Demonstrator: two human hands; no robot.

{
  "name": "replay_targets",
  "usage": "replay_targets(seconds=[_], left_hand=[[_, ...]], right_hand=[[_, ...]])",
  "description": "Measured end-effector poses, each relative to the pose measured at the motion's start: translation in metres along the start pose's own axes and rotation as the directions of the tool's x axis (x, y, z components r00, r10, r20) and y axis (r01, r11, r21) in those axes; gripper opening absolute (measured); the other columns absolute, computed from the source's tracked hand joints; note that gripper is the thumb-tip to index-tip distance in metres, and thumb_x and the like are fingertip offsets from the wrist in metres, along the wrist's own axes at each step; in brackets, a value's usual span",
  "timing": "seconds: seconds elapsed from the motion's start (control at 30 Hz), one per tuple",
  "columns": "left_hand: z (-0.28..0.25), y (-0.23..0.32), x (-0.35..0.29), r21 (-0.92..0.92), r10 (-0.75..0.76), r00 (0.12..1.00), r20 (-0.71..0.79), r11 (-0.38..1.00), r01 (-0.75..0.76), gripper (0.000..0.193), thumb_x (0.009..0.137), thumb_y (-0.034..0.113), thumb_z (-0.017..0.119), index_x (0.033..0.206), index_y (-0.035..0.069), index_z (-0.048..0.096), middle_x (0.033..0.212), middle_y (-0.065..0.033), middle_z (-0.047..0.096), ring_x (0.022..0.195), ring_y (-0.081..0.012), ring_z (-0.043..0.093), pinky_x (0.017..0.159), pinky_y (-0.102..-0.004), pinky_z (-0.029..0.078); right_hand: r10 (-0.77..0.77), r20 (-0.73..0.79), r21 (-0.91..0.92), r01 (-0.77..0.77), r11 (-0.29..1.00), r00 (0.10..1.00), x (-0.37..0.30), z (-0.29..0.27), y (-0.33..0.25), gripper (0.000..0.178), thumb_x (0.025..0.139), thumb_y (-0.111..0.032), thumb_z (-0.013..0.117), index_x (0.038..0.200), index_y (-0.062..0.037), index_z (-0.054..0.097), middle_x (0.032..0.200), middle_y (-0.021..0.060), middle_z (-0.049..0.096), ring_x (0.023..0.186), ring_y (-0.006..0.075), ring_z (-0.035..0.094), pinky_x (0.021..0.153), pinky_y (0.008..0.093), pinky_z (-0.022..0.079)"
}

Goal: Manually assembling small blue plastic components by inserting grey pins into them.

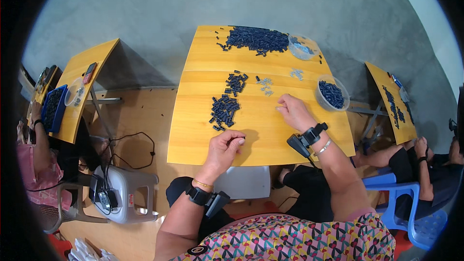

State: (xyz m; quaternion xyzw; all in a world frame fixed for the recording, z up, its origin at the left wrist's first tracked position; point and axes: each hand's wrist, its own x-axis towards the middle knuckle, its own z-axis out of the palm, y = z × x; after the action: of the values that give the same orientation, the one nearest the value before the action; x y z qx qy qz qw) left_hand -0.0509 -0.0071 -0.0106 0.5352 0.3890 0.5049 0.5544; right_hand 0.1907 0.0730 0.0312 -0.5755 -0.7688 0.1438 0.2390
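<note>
My left hand [224,151] is closed over the near edge of the yellow table [270,150], thumb against the curled fingers; what they hold, if anything, is hidden. Farther right, my right hand [296,112] hovers above the tabletop in a pinch, and anything between its fingertips is too small to make out. Beyond my left hand lies a loose pile of short black tubular pieces [225,109], with a smaller pile [236,83] behind it. Small grey pieces [265,86] lie scattered past my right hand. Beside that hand stands a clear round tub [341,108] with many black pieces inside.
A big heap of black pieces [258,38] covers the far edge, next to a clear tub [302,57] holding small light-blue pieces. Other people sit at tables on both sides. A grey stool [125,193] stands left, a blue chair [411,198] right.
</note>
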Motion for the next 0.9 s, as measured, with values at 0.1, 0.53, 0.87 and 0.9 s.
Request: replay_targets(seconds=[0.1,0.53,0.87,0.9], left_hand=[[0.000,0.001,0.000,0.027,-0.008,1.000,-0.003,1.000,0.008,0.009,0.086,0.003,0.055,0.092,-0.001,0.060,0.073,-0.0012,0.058,0.062,-0.0063,0.052,0.056,-0.0201,0.046],[0.002,0.013,-0.019,-0.342,-0.079,0.997,0.005,0.937,0.076,0.013,0.088,0.003,0.051,0.095,-0.003,0.059,0.074,-0.0039,0.058,0.062,-0.0085,0.052,0.059,-0.0232,0.050],[0.035,0.072,-0.073,-0.533,0.015,0.984,0.177,0.842,0.083,0.017,0.090,0.006,0.050,0.103,-0.002,0.058,0.080,-0.0074,0.059,0.069,-0.0131,0.055,0.063,-0.0275,0.051],[0.037,0.074,-0.076,-0.532,0.017,0.984,0.176,0.843,0.081,0.017,0.090,0.006,0.050,0.103,-0.002,0.058,0.080,-0.0074,0.059,0.069,-0.0131,0.055,0.063,-0.0275,0.051]], right_hand=[[-0.109,0.039,-0.093,0.112,0.989,0.993,0.008,0.015,0.008,0.014,0.075,-0.008,0.060,0.085,0.0002,0.054,0.082,0.0197,0.057,0.081,0.0374,0.056,0.071,0.0424,0.045],[-0.006,0.054,0.840,-0.042,0.540,0.999,-0.067,-0.014,-0.059,0.005,0.086,0.000,0.051,0.091,-0.0002,0.052,0.075,0.0028,0.055,0.064,0.0089,0.054,0.059,0.0206,0.046],[-0.144,0.102,0.991,-0.087,0.106,0.984,-0.121,-0.040,-0.118,0.010,0.087,-0.003,0.053,0.096,0.0001,0.052,0.083,0.0066,0.055,0.073,0.0144,0.055,0.069,0.0277,0.049],[-0.146,0.101,0.991,-0.086,0.107,0.984,-0.124,-0.041,-0.120,0.010,0.087,-0.003,0.053,0.096,0.0001,0.052,0.083,0.0066,0.055,0.073,0.0144,0.055,0.069,0.0277,0.049]])
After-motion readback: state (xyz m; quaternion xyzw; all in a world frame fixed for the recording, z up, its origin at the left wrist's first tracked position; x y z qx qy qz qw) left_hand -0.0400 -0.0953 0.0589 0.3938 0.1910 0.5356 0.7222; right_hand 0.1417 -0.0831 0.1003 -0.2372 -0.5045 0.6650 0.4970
